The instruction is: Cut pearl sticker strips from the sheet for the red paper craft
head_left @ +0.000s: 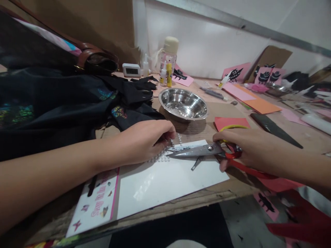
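Observation:
My left hand point(152, 139) is closed, with thumb and fingers pinched on a strip of small pearl beads point(159, 158). The beads lie partly under the hand, over a white printed sheet point(152, 189). From the other side, my right hand point(240, 146) grips scissors point(196, 150) with red and yellow handles. Their blades are slightly apart, and the tips reach the beads by my left fingers. A pair of tweezers point(196, 163) lies on the sheet below the blades. Behind the hands stands a steel bowl point(183, 103) with some small beads in it.
Dark cloth point(64, 100) covers the left side. A bottle point(169, 57), a small digital clock point(131, 70) and glue bottles point(162, 74) stand at the back. Coloured paper point(254, 98) and a dark pointed object point(275, 129) lie to the right. The table's edge point(181, 206) is near me.

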`<action>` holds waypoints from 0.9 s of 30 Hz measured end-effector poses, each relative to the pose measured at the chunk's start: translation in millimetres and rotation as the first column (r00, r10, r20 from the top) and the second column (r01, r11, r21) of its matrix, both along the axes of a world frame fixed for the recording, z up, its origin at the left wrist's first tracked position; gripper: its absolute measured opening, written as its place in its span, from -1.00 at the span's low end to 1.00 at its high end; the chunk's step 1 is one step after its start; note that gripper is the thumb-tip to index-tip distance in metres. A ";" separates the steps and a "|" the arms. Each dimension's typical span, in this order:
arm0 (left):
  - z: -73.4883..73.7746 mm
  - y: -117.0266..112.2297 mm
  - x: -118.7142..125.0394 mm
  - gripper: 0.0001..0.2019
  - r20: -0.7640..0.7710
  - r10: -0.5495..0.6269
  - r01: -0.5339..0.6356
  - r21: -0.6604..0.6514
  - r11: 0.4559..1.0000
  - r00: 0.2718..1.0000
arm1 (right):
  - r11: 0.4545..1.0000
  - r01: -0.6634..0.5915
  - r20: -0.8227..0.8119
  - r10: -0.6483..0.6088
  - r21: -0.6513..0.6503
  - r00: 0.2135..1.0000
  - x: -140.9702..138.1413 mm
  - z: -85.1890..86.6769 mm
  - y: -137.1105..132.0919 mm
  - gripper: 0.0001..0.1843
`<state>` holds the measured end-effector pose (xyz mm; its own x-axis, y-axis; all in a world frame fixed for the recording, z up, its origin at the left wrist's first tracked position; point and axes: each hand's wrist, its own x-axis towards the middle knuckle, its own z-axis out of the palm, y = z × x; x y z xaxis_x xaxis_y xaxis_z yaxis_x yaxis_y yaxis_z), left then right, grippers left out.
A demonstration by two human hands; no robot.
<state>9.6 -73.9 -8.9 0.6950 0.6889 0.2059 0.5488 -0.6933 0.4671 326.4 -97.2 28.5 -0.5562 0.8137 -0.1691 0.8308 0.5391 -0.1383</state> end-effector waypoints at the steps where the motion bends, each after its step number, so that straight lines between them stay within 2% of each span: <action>1: 0.2 0.1 0.1 -0.87 -0.001 0.002 -0.002 0.002 1.000 1.000 | 0.999 0.015 0.041 -0.013 -0.048 0.999 -0.7 1.2 0.4 -0.77; 4: 0.1 0.1 0.0 -0.86 0.000 0.005 -0.005 0.015 1.000 1.000 | 0.989 0.057 0.101 -0.044 -0.135 0.994 -2.1 4.7 1.5 -0.79; 9: -1.7 -0.8 -1.1 -0.87 0.002 -0.001 0.001 0.022 1.000 1.000 | 0.998 0.041 0.159 -0.034 -0.044 0.987 -3.2 6.4 2.2 -0.82; 12: -2.8 -0.3 -1.5 -0.85 0.011 -0.005 0.005 0.023 1.000 1.000 | 0.993 0.078 0.149 -0.064 -0.091 0.987 -6.7 7.3 1.8 -0.86; 16: -2.1 1.0 -1.0 -0.85 0.013 -0.016 0.016 0.028 0.999 1.000 | 0.985 0.108 0.102 -0.095 -0.131 0.990 -8.9 10.7 0.9 -0.80; 18: -1.0 0.7 -0.9 -0.87 0.013 -0.029 0.028 0.037 0.999 1.000 | 0.988 0.102 0.081 -0.093 -0.114 0.992 -5.8 12.7 -0.1 -0.83; 23: 2.7 -2.6 -2.2 -0.88 0.027 -0.075 0.073 0.080 0.994 0.997 | 0.998 0.058 0.086 -0.060 0.021 0.995 8.1 15.5 -5.3 -0.84; 27: 5.7 -7.2 -3.4 -0.93 0.012 -0.091 0.088 0.125 0.988 0.996 | 0.995 0.102 0.081 -0.103 0.018 0.991 14.2 15.2 -10.6 -0.87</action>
<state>6.2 -81.0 -3.2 0.7482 0.5925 0.2986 0.4743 -0.7924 0.3837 340.6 -107.9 43.7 -0.4548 0.8681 -0.1988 0.8898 0.4522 -0.0608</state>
